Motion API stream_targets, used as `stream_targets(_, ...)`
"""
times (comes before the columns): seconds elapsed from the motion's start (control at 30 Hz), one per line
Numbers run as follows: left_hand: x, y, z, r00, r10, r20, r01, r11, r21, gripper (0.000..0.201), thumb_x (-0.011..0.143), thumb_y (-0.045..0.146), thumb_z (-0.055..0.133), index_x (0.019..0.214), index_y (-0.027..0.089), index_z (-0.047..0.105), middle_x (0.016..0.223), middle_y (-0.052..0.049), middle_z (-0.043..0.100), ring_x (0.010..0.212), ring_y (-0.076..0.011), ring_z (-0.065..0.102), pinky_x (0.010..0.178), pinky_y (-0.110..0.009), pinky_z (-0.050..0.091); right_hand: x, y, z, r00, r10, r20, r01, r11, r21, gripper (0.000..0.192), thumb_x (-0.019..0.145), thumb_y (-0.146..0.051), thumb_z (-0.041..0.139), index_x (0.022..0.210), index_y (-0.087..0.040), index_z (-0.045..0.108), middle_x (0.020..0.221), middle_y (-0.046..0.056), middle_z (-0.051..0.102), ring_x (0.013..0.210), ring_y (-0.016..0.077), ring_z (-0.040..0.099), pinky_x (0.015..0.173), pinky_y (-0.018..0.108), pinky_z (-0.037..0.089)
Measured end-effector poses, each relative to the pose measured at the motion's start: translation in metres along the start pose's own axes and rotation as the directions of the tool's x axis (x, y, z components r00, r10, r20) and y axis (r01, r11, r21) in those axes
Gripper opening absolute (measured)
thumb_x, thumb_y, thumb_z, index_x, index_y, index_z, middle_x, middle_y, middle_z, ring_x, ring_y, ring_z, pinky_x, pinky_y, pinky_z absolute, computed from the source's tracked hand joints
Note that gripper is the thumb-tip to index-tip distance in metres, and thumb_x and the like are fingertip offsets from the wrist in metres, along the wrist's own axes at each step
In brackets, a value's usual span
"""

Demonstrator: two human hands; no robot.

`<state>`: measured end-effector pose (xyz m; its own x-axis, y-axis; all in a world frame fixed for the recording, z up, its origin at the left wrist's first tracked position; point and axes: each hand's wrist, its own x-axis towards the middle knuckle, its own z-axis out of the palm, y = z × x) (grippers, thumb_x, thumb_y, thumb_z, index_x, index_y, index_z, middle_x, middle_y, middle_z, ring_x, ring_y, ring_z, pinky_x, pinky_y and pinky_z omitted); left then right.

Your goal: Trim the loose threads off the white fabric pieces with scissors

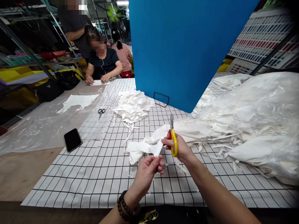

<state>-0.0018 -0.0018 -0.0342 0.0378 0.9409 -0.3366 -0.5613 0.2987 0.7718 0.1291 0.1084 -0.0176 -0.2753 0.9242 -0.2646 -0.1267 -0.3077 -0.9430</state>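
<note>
The left hand (147, 170) pinches the near edge of a white floppy cloth piece (149, 144), fingers closed tight on it. The right hand (179, 147) grips yellow-handled scissors (173, 137), fingers curled through the loops, blades pointing up and closed. The cloth lies on the white desk cover with black grid lines (93, 174), near the middle. Left of the hands the grid is bare out to a flat black phone (72, 139). On the right, a big heap of white cloth (261, 124) fills the desk up to its edge. Behind stands a tall blue board (182, 49). A small white cloth pile (133, 105) and grey scissors (101, 112) sit farther back.
</note>
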Motion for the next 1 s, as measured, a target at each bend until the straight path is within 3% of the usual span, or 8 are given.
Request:
stream_targets(0.13, -0.002, 0.010, -0.002, 0.995, 0.090, -0.039, -0.085, 0.989, 0.121, 0.032, 0.082, 0.041, 0.069, 0.092, 0.010, 0.069, 0.076, -0.005, 0.067, 0.060, -0.0094, 0.057, 0.062, -0.024, 0.051, -0.010, 0.006, -0.009, 0.996, -0.084, 0.020, 0.086, 0.985, -0.151, 0.037, 0.059, -0.028, 0.084, 0.074, -0.019, 0.051, 0.068, -0.006, 0.053, 0.059, 0.0099, 0.049, 0.057, 0.025, 0.039)
stream_targets(0.27, -0.001, 0.019, -0.003, 0.986, 0.166, -0.023, -0.156, 0.962, 0.225, 0.032, 0.083, 0.044, 0.066, 0.086, 0.013, 0.068, 0.068, -0.002, 0.064, 0.052, -0.0093, 0.056, 0.056, -0.024, 0.049, -0.025, 0.001, -0.009, 0.947, -0.154, 0.283, 0.204, 0.966, -0.158, 0.034, 0.073, -0.031, 0.076, 0.100, -0.023, 0.057, 0.077, -0.005, 0.053, 0.061, 0.0093, 0.045, 0.059, 0.024, 0.039)
stream_targets(0.37, -0.001, 0.023, -0.004, 0.971, 0.237, -0.020, -0.215, 0.911, 0.352, 0.031, 0.085, 0.045, 0.062, 0.082, 0.016, 0.068, 0.060, 0.001, 0.056, 0.047, -0.0093, 0.051, 0.047, -0.022, 0.044, -0.027, 0.001, 0.000, 0.908, -0.146, 0.392, 0.203, 0.973, -0.108, 0.033, 0.072, -0.031, 0.079, 0.095, -0.023, 0.056, 0.086, -0.003, 0.057, 0.062, 0.0091, 0.046, 0.058, 0.024, 0.040)
stream_targets(0.53, -0.004, 0.024, -0.008, 0.906, 0.423, -0.025, -0.351, 0.781, 0.516, 0.024, 0.089, 0.040, 0.058, 0.079, 0.021, 0.070, 0.062, -0.006, 0.055, 0.100, -0.0261, 0.061, 0.059, -0.026, 0.051, -0.022, 0.015, 0.011, 0.918, -0.184, 0.352, 0.198, 0.980, -0.005, 0.035, 0.069, -0.026, 0.081, 0.080, -0.023, 0.048, 0.085, -0.004, 0.058, 0.064, 0.0083, 0.048, 0.062, 0.023, 0.041)
stream_targets(0.67, -0.003, 0.025, -0.007, 0.940, 0.341, 0.005, -0.315, 0.863, 0.394, 0.030, 0.088, 0.043, 0.057, 0.071, 0.019, 0.066, 0.090, -0.014, 0.065, 0.103, -0.0292, 0.059, 0.043, -0.024, 0.046, -0.025, 0.020, 0.012, 0.911, -0.184, 0.370, 0.179, 0.983, 0.051, 0.031, 0.072, -0.028, 0.078, 0.086, -0.024, 0.051, 0.089, -0.004, 0.056, 0.061, 0.0072, 0.044, 0.060, 0.023, 0.041)
stream_targets(0.8, -0.003, 0.030, -0.006, 0.935, 0.354, -0.001, -0.326, 0.862, 0.387, 0.030, 0.085, 0.043, 0.061, 0.068, 0.020, 0.066, 0.092, -0.016, 0.067, 0.102, -0.0300, 0.060, 0.043, -0.024, 0.044, -0.024, 0.011, 0.013, 0.866, -0.119, 0.486, 0.093, 0.993, 0.076, 0.029, 0.077, -0.034, 0.074, 0.088, -0.022, 0.050, 0.093, -0.001, 0.057, 0.059, 0.0063, 0.044, 0.057, 0.023, 0.039)
stream_targets(0.9, -0.003, 0.033, -0.008, 0.944, 0.330, -0.003, -0.304, 0.875, 0.378, 0.029, 0.083, 0.044, 0.063, 0.068, 0.019, 0.067, 0.091, -0.015, 0.069, 0.085, -0.0259, 0.064, 0.040, -0.024, 0.041, -0.020, 0.005, 0.012, 0.825, -0.128, 0.550, 0.112, 0.992, 0.062, 0.030, 0.076, -0.033, 0.074, 0.084, -0.021, 0.049, 0.087, -0.002, 0.055, 0.067, 0.0094, 0.051, 0.063, 0.025, 0.042)
stream_targets(1.0, -0.003, 0.030, -0.012, 0.959, 0.283, 0.007, -0.271, 0.912, 0.309, 0.029, 0.084, 0.043, 0.063, 0.072, 0.017, 0.068, 0.104, -0.015, 0.069, 0.060, -0.0149, 0.060, 0.035, -0.022, 0.034, -0.019, 0.004, 0.013, 0.855, -0.180, 0.486, 0.196, 0.980, 0.018, 0.029, 0.076, -0.031, 0.075, 0.086, -0.023, 0.049, 0.085, -0.003, 0.054, 0.069, 0.0099, 0.051, 0.066, 0.025, 0.043)
